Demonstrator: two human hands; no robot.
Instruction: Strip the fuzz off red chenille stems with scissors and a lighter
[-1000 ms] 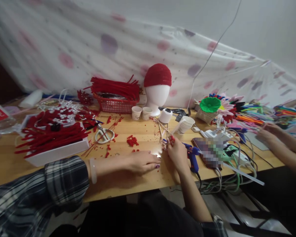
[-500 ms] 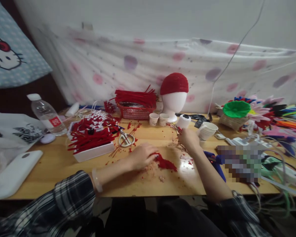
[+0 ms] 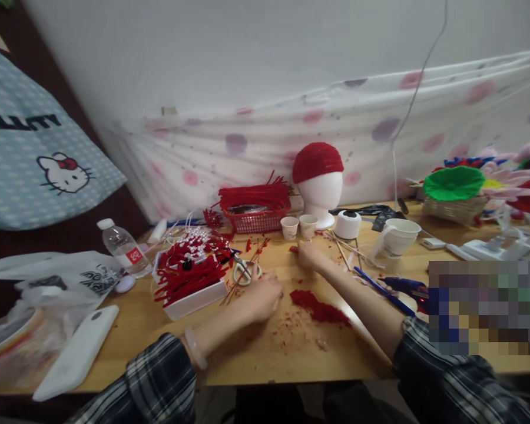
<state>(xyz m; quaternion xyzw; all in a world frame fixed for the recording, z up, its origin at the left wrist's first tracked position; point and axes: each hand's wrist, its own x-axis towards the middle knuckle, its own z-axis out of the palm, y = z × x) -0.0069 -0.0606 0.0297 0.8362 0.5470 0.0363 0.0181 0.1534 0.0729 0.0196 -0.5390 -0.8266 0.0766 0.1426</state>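
Both hands (image 3: 267, 294) apart, w/in tbl edge (image 3: 247, 381)

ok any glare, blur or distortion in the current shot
Head view: pale glare on the light-brown wooden tabletop beside the bare right forearm; head view: the bare left hand looks slightly soft; head view: wide-angle stretching seems to grow toward the edges, and square mosaic blocks hide part of the lower right.
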